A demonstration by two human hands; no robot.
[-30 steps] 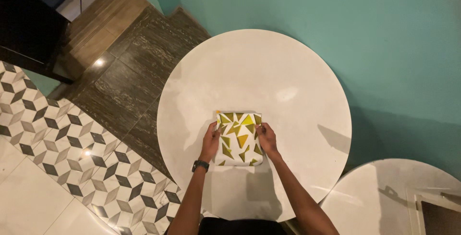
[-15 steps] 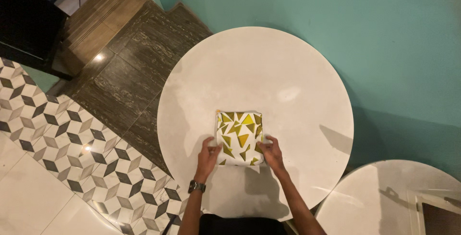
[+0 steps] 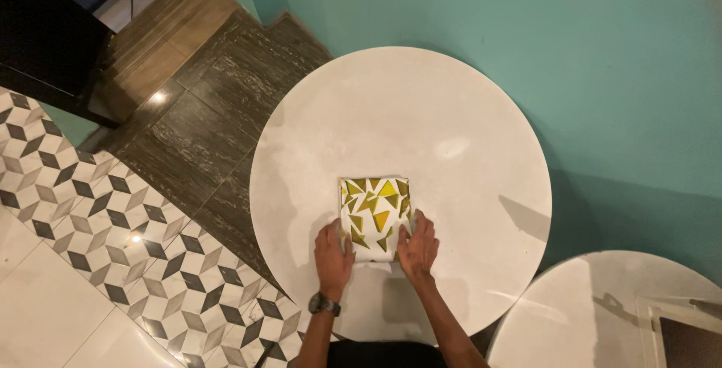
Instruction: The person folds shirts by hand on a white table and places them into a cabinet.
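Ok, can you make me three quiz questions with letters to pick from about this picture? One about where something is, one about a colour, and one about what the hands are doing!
1. Where is the folded cloth?
A. On the floor
B. On the round white table
C. On the stairs

2. What colour are the triangles on the cloth?
A. Yellow-green
B. Red
C. Blue

3. What are the left hand and the right hand doing?
A. Lifting the cloth high in the air
B. Resting in pockets
C. Pressing on the near edge of the cloth, which lies flat on the table

Answers:
1. B, because the cloth lies on the round table's top, towards the person's side.
2. A, because the white cloth is covered in yellow-green triangles.
3. C, because both hands lie with their fingers over the cloth's near corners and the cloth rests on the table.
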